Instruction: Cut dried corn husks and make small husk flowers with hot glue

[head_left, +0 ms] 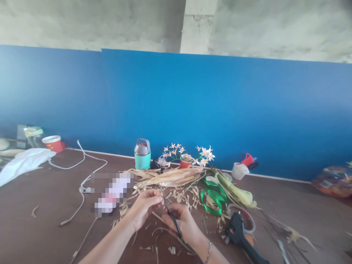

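My right hand (181, 222) is wrapped round a pair of scissors (173, 219) with dark handles. Their blades point up and away, toward the fingertips of my left hand. My left hand (147, 205) is closed in a pinch on a small pale piece of dried husk (162, 200), partly hidden by the fingers. Just beyond both hands lies a pile of dried husks (173, 178), with cut scraps (181, 196) scattered around it. Pale flowers (205, 156) made of a similar-looking material stand in a red cup (186, 161) at the back.
On the right are a green ribbon (211, 205), a bundle of pale stalks (236, 192), a tape roll (250, 222) and a black glue gun (240, 234). A turquoise container (142, 156) stands behind the husks. White cables (82, 183) cross the left side. A blue partition (176, 102) bounds the table.
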